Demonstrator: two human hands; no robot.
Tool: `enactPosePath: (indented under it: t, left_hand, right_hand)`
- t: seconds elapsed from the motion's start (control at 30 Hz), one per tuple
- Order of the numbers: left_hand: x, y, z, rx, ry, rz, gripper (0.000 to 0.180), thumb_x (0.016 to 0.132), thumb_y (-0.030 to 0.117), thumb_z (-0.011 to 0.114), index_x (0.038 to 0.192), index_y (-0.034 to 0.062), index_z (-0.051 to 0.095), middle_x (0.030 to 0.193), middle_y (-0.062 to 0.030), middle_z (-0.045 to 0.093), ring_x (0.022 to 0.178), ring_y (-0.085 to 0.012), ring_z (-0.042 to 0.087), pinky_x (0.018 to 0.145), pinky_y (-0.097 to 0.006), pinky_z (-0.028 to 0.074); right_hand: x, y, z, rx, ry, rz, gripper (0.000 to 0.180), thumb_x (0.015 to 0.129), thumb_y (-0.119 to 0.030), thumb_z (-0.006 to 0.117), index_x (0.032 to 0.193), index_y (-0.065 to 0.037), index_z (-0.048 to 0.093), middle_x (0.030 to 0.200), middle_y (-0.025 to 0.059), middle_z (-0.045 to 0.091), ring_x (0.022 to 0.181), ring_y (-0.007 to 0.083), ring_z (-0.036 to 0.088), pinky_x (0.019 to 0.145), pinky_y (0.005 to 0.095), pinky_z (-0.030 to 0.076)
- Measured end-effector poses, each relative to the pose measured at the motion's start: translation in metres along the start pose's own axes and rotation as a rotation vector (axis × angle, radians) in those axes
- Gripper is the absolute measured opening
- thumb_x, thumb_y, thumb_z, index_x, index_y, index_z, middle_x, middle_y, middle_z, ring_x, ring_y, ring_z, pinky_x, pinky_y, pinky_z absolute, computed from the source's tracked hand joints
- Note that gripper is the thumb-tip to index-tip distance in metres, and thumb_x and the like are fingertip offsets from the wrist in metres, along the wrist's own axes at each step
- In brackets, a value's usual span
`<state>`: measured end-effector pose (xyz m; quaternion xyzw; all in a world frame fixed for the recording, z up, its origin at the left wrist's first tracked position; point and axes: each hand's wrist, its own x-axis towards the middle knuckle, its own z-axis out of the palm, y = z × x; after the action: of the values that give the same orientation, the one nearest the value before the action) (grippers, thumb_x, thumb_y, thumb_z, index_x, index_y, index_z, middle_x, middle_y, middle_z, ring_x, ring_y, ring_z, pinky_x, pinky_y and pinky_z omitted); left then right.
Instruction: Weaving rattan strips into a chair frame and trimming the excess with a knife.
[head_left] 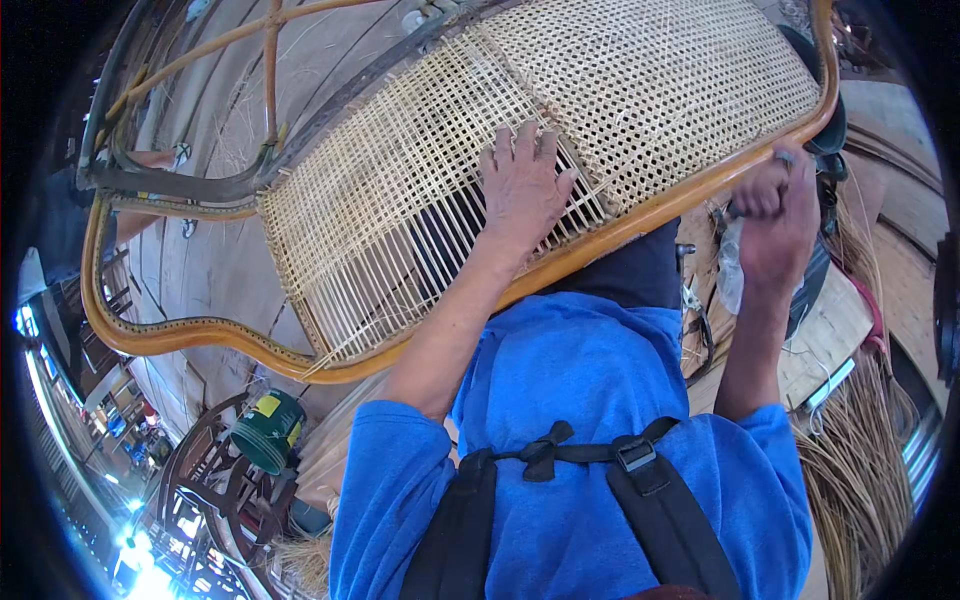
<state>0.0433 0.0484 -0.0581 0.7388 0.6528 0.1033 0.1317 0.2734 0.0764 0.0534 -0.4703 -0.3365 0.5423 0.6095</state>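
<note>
A curved, varnished wooden frame (570, 266) lies across my lap, strung with pale cane. Its right panel of cane webbing (660, 80) has a close pattern of small holes. In the left panel, woven cane strips (385, 170) cross at the far side, while the near part shows mostly parallel strands with gaps. My left hand (525, 195) rests palm down on these strands beside the dividing bar, fingers stretched out. Just beyond the near rail at the right, my right hand (780, 225) is raised with curled fingers, somewhat blurred. Whatever lies inside its fingers is hidden.
Bundles of long brown fibre strands (855, 470) lie at the lower right. A green bucket (268, 432) stands at the lower left beside dark wooden furniture parts (205, 470). Another person's arm (140, 225) shows behind the frame's left end. Cane scraps litter the floor.
</note>
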Motion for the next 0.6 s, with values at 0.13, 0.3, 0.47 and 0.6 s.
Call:
enactPosePath:
  t: [0.13, 0.3, 0.47, 0.6]
  left_hand:
    - [0.004, 0.004, 0.004, 0.004, -0.047, -0.006, 0.052, 0.084, 0.039, 0.056, 0.125, 0.0083, 0.05, 0.133, -0.0135, 0.04, 0.122, -0.0376, 0.036, 0.1, -0.052, 0.028]
    - [0.008, -0.005, 0.005, -0.038, -0.051, -0.037, 0.051, 0.084, 0.039, 0.056, 0.125, 0.0091, 0.051, 0.131, -0.0134, 0.042, 0.122, -0.0393, 0.036, 0.1, -0.052, 0.028]
    - [0.017, -0.006, 0.0, -0.042, -0.085, -0.061, 0.047, 0.084, 0.039, 0.057, 0.121, 0.01, 0.054, 0.13, -0.013, 0.043, 0.121, -0.0391, 0.036, 0.099, -0.05, 0.028]
    - [0.019, -0.009, 0.0, -0.052, -0.092, -0.04, 0.045, 0.082, 0.037, 0.058, 0.119, 0.0109, 0.056, 0.128, -0.0121, 0.044, 0.12, -0.0373, 0.036, 0.097, -0.049, 0.029]
  right_hand:
    - [0.048, 0.031, 0.064, 0.104, -0.17, -0.047, 0.024, 0.093, -0.026, 0.05, 0.1, -0.004, 0.058, 0.057, -0.0044, 0.034, 0.054, 0.0064, 0.035, 0.051, 0.0235, 0.031]
    - [0.083, 0.099, 0.106, 0.113, -0.025, 0.027, 0.02, 0.094, -0.02, 0.049, 0.087, -0.003, 0.055, 0.059, -0.0038, 0.032, 0.054, 0.0071, 0.033, 0.05, 0.0238, 0.032]
    - [0.092, 0.118, 0.112, 0.066, -0.083, 0.042, 0.025, 0.094, -0.025, 0.049, 0.074, -0.012, 0.042, 0.062, -0.0056, 0.032, 0.051, 0.0038, 0.029, 0.044, 0.0206, 0.029]
    - [0.097, 0.14, 0.1, 0.149, -0.09, 0.105, 0.02, 0.093, -0.021, 0.05, 0.079, -0.008, 0.048, 0.061, -0.0044, 0.033, 0.051, 0.0057, 0.031, 0.046, 0.0222, 0.03]
